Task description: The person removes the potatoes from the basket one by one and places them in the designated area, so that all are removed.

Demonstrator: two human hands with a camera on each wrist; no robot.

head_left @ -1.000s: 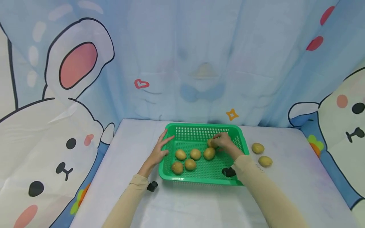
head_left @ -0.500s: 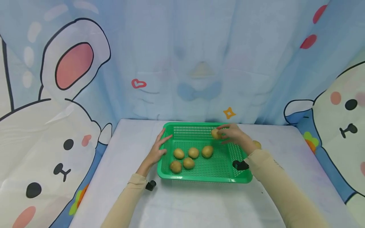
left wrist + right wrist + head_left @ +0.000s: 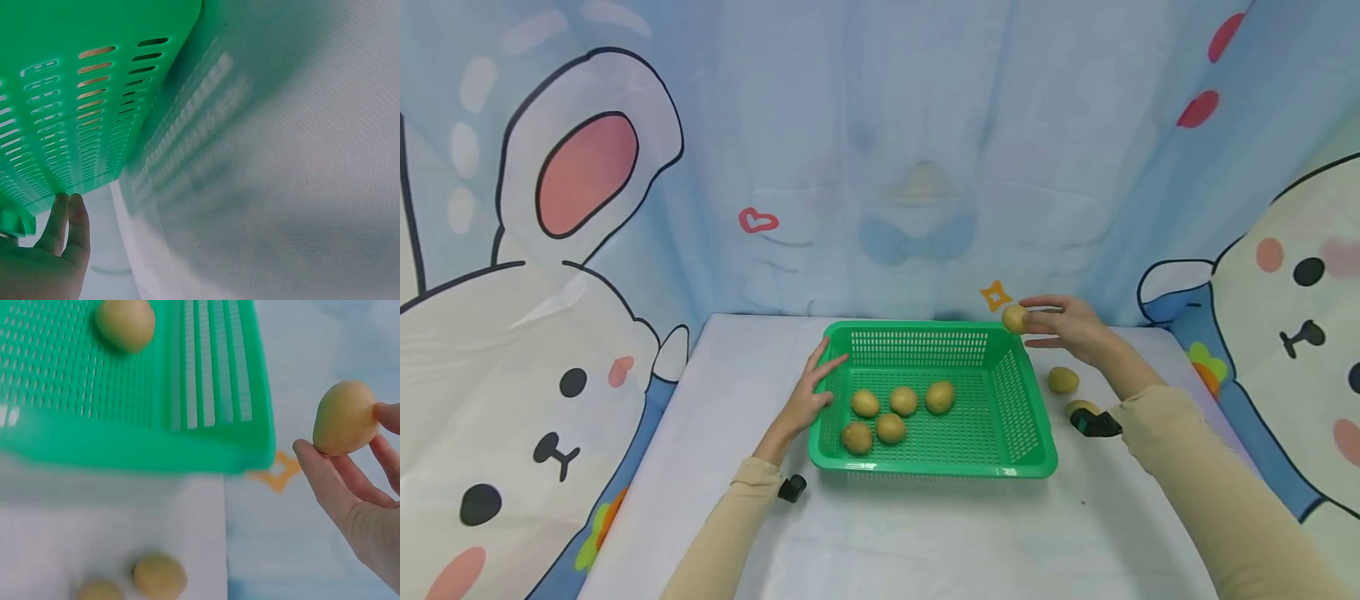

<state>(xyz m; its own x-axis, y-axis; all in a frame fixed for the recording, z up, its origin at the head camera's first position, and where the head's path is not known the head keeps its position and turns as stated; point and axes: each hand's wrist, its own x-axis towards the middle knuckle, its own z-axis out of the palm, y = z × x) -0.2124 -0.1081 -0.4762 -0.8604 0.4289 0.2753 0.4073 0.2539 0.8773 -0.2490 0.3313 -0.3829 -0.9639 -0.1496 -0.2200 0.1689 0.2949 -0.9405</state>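
One potato (image 3: 1014,319) in grip of right hand (image 3: 1073,329); straight-fingered left hand (image 3: 803,403) against basket (image 3: 932,471)

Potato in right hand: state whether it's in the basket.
Out: in the right wrist view, the right hand holds the potato beyond the basket.

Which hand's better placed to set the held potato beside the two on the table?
Right, likely: the right hand pinches the held potato outside the basket, on the same side as the two table potatoes. The left hand touches the basket's opposite side.
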